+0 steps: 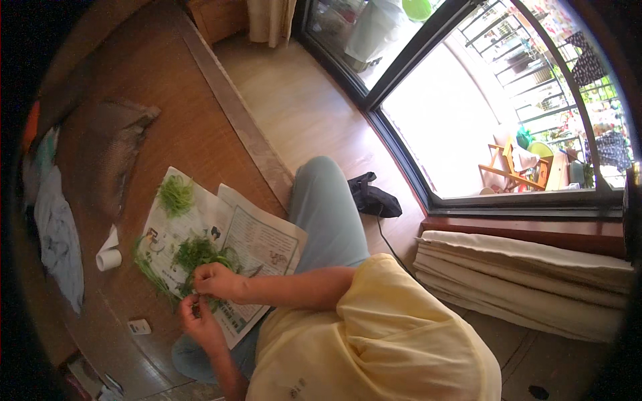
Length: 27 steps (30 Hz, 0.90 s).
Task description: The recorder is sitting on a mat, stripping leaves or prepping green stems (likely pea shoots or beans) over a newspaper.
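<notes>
Both of my hands are close together over the lower part of a spread newspaper (257,234). My left hand (200,325) is closed around a small bit of leafy green herb (196,309). Just above it, my right hand (217,281) pinches at the same herb, its fingertips partly hidden. A darker pile of leafy herbs (192,252) lies right beside my right hand. Farther up the paper sits a light green heap of thin stems (175,196). Long loose stems (150,271) lie along the paper's left edge.
On the wooden platform (221,157) left of the paper are a toilet paper roll (109,259), a small white device (139,327), a brown cushion (110,150) and a grey-blue cloth (57,227). A black bag (374,197) lies on the floor beyond my knee, near a sliding glass door.
</notes>
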### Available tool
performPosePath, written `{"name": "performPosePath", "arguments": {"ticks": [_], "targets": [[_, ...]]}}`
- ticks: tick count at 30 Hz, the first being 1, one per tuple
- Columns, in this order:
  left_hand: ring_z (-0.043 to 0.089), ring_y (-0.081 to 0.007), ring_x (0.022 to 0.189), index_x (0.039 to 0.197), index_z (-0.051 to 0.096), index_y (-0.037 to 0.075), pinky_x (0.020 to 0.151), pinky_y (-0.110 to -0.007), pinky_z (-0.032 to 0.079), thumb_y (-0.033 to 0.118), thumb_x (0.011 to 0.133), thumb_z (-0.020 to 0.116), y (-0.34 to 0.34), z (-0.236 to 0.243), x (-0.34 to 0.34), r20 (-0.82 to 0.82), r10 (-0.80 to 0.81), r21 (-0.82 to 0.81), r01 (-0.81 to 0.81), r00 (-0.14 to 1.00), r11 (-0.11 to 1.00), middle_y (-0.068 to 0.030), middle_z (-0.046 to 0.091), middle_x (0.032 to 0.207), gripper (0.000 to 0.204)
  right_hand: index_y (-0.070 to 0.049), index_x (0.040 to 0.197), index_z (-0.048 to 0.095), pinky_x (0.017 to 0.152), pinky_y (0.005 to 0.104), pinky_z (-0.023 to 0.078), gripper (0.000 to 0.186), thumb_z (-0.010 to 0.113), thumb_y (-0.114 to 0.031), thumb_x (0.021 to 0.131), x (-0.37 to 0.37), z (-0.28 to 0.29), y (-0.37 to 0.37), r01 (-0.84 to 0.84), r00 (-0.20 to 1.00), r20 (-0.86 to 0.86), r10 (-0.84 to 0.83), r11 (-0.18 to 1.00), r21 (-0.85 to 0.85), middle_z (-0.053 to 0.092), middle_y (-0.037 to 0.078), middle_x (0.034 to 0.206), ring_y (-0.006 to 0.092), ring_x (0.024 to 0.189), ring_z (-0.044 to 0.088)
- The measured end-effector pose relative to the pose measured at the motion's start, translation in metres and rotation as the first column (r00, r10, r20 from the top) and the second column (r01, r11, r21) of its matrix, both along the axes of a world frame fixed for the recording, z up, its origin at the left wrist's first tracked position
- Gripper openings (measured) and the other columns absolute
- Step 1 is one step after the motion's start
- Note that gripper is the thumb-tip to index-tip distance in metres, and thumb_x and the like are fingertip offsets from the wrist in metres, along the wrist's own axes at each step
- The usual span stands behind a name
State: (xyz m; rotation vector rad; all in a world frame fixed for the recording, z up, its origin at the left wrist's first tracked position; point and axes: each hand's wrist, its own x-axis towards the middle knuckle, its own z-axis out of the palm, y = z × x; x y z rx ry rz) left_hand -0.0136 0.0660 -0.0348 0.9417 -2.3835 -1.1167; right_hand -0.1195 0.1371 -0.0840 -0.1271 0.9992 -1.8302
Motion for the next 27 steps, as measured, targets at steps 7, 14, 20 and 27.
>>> {"name": "performPosePath", "arguments": {"ticks": [7, 14, 20, 27], "targets": [[0.055, -0.0184, 0.077, 0.090, 0.057, 0.000, 0.066, -0.032, 0.046, 0.010, 0.088, 0.063, 0.004, 0.004, -0.005, -0.008, -0.036, -0.124, 0.034, 0.999, 0.992, -0.0079, 0.058, 0.086, 0.012, -0.010, 0.068, 0.052, 0.052, 0.0265, 0.036, 0.014, 0.059, -0.007, 0.080, -0.002, 0.002, 0.003, -0.026, 0.997, 0.071, 0.027, 1.000, -0.009, 0.048, -0.003, 0.064, 0.0075, 0.059, 0.042], [0.055, -0.0191, 0.081, 0.093, 0.057, -0.001, 0.072, -0.033, 0.047, 0.008, 0.089, 0.062, -0.004, -0.010, 0.001, -0.004, -0.047, -0.155, 0.046, 0.999, 0.987, -0.0087, 0.059, 0.088, 0.011, -0.011, 0.069, 0.050, 0.044, 0.0247, 0.030, 0.014, 0.056, -0.009, 0.083, -0.003, 0.012, 0.006, -0.020, 0.987, 0.157, 0.024, 0.999, -0.028, 0.048, -0.003, 0.062, 0.0067, 0.049, 0.040], [0.055, -0.0177, 0.084, 0.095, 0.058, 0.000, 0.079, -0.031, 0.046, 0.009, 0.089, 0.062, 0.001, 0.005, -0.005, 0.014, 0.024, 0.065, -0.025, 1.000, 0.998, -0.0069, 0.058, 0.091, 0.011, -0.013, 0.070, 0.050, 0.042, 0.0252, 0.028, 0.013, 0.055, -0.009, 0.082, -0.002, 0.014, 0.005, -0.020, 0.949, 0.313, 0.035, 0.999, -0.050, 0.046, -0.003, 0.061, 0.0075, 0.045, 0.038], [0.053, -0.0153, 0.084, 0.098, 0.056, -0.001, 0.078, -0.029, 0.045, 0.011, 0.091, 0.059, -0.003, 0.009, -0.010, -0.056, 0.098, 0.189, -0.086, 0.994, 0.978, -0.0059, 0.057, 0.091, 0.014, -0.013, 0.070, 0.049, 0.045, 0.0243, 0.031, 0.015, 0.057, -0.010, 0.083, 0.001, 0.003, -0.002, -0.018, 0.981, 0.193, 0.018, 1.000, -0.005, 0.046, -0.004, 0.062, 0.0064, 0.049, 0.039]]}}
